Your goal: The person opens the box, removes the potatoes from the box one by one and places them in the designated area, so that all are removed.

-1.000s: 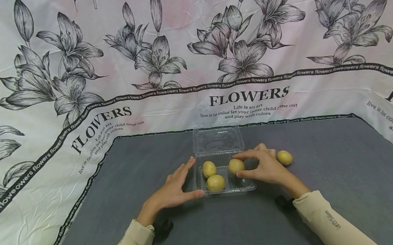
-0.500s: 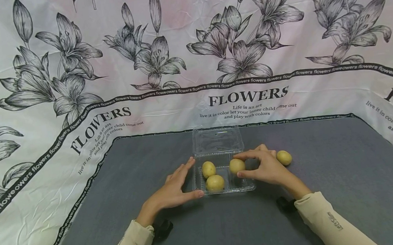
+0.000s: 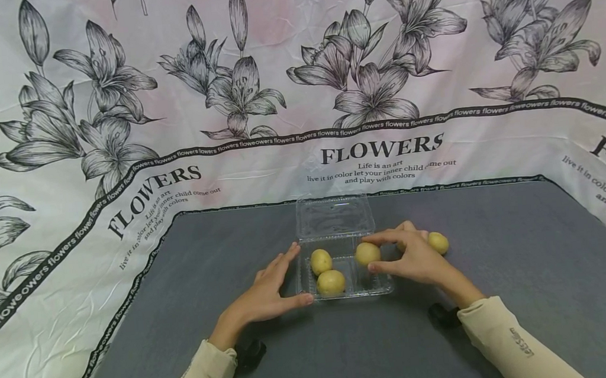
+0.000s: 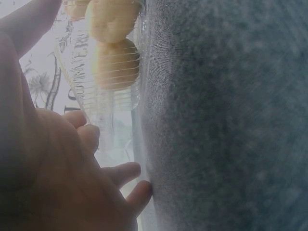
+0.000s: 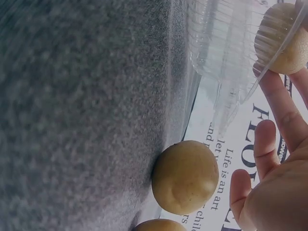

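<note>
Leftmost, your left hand (image 3: 265, 293) spreads wide at the edge of the clear box (image 3: 361, 292), two potatoes (image 3: 331, 283) inside. Rightward, your right hand (image 3: 415, 257) pinches a third potato (image 3: 366, 254) at the box's right side; a slack pinch could drop it. Beyond, loose potatoes (image 5: 185, 177) might roll if bumped.

"FLOWERS" (image 3: 382, 149) on printed cloth (image 3: 297, 109)

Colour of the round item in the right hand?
Yellow; that round item shows best in the head view.
</note>
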`<state>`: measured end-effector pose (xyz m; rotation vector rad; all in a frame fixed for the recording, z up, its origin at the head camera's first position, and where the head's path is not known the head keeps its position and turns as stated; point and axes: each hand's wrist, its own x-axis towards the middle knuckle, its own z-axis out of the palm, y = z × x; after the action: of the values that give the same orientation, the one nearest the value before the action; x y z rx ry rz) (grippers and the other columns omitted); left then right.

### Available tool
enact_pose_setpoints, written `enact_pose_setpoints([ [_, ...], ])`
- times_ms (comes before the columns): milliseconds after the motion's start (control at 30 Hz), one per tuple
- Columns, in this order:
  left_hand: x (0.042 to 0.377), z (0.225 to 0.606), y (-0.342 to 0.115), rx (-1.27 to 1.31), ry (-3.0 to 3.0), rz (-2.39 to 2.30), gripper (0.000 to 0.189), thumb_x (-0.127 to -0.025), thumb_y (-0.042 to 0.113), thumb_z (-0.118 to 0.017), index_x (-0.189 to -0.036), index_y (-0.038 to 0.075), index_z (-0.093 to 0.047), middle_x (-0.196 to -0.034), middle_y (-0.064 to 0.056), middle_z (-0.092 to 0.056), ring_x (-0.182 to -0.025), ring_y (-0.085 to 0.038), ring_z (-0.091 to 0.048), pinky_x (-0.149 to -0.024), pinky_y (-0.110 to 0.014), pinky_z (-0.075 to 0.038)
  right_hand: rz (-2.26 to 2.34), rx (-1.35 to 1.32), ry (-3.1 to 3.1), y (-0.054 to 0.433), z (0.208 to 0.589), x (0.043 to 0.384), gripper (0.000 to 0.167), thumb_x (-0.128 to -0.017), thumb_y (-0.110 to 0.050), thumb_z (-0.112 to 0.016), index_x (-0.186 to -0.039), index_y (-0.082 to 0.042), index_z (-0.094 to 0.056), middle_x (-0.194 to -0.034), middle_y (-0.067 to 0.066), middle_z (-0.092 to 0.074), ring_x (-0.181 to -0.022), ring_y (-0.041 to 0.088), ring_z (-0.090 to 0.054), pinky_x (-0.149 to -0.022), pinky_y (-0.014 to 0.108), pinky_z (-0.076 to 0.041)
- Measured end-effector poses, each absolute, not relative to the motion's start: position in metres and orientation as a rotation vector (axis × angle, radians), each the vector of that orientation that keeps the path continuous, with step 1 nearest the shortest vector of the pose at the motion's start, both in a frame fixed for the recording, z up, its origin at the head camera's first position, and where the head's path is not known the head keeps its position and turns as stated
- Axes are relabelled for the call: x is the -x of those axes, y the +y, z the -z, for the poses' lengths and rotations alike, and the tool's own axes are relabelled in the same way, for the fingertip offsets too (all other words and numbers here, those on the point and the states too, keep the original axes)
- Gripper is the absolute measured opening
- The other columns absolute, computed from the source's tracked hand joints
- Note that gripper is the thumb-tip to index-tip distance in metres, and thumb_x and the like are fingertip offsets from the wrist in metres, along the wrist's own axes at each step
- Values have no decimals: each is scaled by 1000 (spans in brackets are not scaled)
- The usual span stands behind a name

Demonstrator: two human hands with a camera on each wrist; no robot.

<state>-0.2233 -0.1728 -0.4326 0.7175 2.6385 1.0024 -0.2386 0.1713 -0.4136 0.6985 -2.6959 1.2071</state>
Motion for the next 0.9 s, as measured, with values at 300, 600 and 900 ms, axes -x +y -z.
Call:
enact_pose_setpoints([
  [300,223,434,-173,-718,2641,-1002,103,-90,57,-71,-165,32,-5,-172,13,-1,-161,-32,-3,-122,-68,-6,-1248,-659,-2687,174,412,239,53,-78,-30,-90,-127,-22,-73,-111,-4,-71,-96,29,-40,-82,40,-19],
  [600,223,433,-172,-711,2648,-1001,103,-90,58,-71,-165,33,-5,-172,14,-2,-161,-31,-3,-122,-68,-7,-1213,-653,-2657,181,411,238,50,-79,-30,-90,-126,-24,-74,-111,-3,-73,-97,28,-41,-84,41,-19],
  [900,224,434,-173,-716,2647,-1002,103,-90,57,-71,-165,33,-5,-172,12,-2,-161,-31,-3,-122,-68,-7,-1180,-593,-2660,189,411,235,48,-80,-33,-89,-125,-28,-74,-108,-4,-70,-96,24,-42,-84,42,-21],
])
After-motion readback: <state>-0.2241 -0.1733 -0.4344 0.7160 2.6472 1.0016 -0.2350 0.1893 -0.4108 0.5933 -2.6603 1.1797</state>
